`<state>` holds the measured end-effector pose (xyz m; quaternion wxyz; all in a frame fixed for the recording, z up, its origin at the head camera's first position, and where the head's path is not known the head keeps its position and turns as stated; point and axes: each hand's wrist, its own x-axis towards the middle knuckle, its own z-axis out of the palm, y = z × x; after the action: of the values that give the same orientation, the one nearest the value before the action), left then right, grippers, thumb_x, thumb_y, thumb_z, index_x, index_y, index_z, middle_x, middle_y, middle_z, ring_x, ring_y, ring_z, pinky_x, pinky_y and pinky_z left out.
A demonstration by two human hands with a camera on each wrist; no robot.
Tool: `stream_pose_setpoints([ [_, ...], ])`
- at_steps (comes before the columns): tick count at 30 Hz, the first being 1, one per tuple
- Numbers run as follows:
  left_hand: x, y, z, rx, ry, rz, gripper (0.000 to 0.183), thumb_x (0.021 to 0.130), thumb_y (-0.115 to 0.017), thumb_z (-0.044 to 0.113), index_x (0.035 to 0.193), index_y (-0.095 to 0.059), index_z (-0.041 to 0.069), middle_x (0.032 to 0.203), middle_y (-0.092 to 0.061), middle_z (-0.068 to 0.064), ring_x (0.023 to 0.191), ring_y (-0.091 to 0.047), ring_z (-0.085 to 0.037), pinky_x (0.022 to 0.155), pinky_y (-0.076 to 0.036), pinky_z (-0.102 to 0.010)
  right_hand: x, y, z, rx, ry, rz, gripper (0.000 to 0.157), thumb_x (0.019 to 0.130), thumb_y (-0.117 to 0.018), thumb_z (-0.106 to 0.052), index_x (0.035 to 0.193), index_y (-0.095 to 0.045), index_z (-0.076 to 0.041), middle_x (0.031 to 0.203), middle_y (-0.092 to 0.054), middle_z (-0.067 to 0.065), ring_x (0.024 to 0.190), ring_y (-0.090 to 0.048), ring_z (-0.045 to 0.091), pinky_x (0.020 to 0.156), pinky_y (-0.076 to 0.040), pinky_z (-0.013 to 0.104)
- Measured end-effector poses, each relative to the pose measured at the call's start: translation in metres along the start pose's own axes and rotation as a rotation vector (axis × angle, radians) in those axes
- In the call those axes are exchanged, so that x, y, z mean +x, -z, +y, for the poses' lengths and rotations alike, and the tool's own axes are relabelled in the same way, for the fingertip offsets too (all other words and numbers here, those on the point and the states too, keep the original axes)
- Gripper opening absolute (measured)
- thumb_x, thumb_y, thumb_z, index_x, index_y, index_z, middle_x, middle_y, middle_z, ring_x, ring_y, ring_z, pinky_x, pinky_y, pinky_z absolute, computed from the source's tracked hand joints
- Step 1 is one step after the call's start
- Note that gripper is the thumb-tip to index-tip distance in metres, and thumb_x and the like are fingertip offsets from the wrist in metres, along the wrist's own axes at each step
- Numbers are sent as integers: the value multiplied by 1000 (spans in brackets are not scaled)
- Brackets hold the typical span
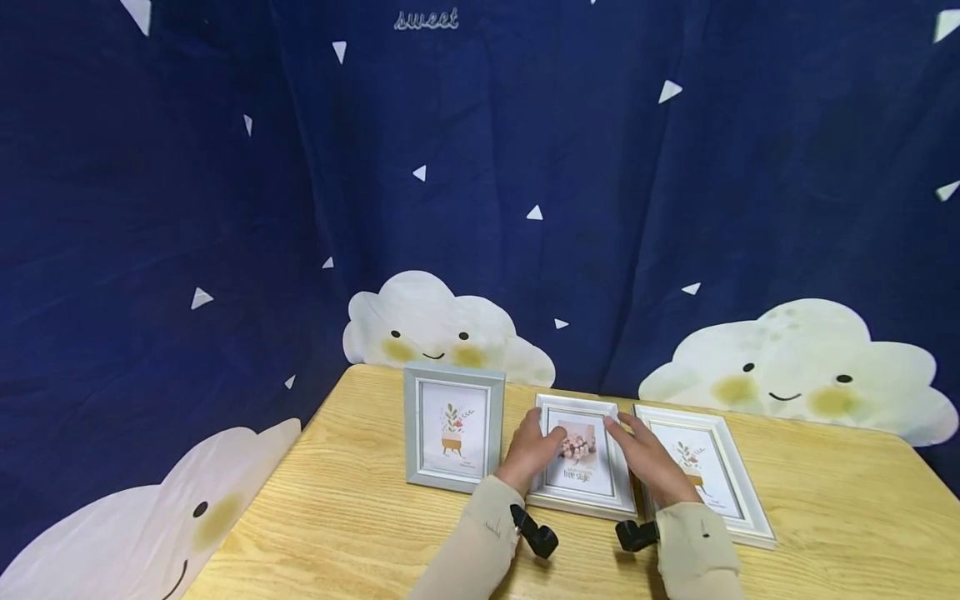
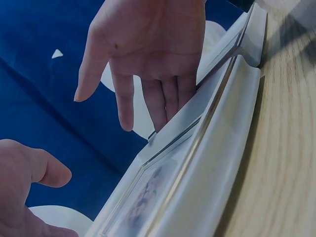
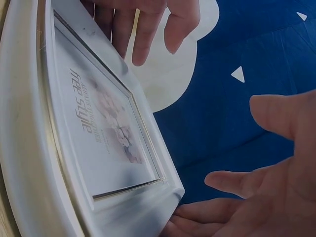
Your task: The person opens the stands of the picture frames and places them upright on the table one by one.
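Observation:
A white picture frame (image 1: 585, 492) with a pink flower picture and the words "free style" lies face up on the table, between both hands. My left hand (image 1: 531, 454) is at its left side, thumb over the face in the head view; in the right wrist view its extended fingers (image 3: 142, 42) reach past the frame's edge. My right hand (image 1: 654, 460) is at the right side, between this frame and a second white frame (image 1: 738, 467). In the left wrist view the right fingers (image 2: 157, 106) point down at the frame's edge, thumb apart from it.
A grey-blue frame (image 1: 455, 483) with a potted-plant picture stands upright to the left. The wooden table (image 1: 345, 508) backs onto a dark blue curtain (image 1: 480, 208) printed with clouds and triangles. A small black camera mount (image 1: 534, 533) is strapped to each wrist.

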<state>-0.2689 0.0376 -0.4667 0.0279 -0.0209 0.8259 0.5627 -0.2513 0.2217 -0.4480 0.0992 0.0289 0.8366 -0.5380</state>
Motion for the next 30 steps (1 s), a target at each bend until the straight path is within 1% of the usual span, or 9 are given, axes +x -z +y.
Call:
stream_pose_setpoints([
  [3,0,0,0,-8,-2,10,66,89,-57,25,145,-36,-1,146,-39,-24,135,-36,-40,109,-29,-51,0,0,-1,3,7,10,95,90,-41,-69,152,-16,-1,155,-11,28,141,-13,46,110,-19,60],
  [7,-1,0,0,-26,12,13,65,89,-57,25,145,-37,1,146,-40,-23,134,-37,-39,109,-30,-51,-1,0,-1,9,13,29,91,92,-42,-66,152,-18,-1,155,-13,28,140,-16,47,110,-21,59],
  [14,-2,1,4,-21,15,23,64,88,-57,27,144,-38,3,144,-43,-21,132,-40,-37,108,-31,-51,-2,0,-2,13,32,58,88,93,-43,-64,150,-21,0,154,-17,28,139,-20,46,109,-25,58],
  [19,-3,4,7,-16,13,28,63,89,-58,27,144,-40,4,143,-44,-21,132,-41,-37,107,-33,-50,-3,1,-2,51,40,78,83,95,-45,-58,150,-23,0,153,-20,28,137,-25,45,107,-28,57],
  [25,-3,6,7,-22,-23,45,62,88,-61,28,143,-41,5,141,-47,-20,129,-44,-37,105,-36,-50,-4,0,-5,94,53,113,71,99,-46,-47,148,-25,1,148,-29,28,133,-34,42,104,-34,53],
  [30,-3,5,9,-30,-51,59,62,89,-62,29,143,-41,7,142,-46,-18,130,-43,-36,105,-36,-49,-7,1,-8,130,64,132,72,99,-47,-46,148,-25,2,144,-34,29,130,-38,40,100,-37,50],
])
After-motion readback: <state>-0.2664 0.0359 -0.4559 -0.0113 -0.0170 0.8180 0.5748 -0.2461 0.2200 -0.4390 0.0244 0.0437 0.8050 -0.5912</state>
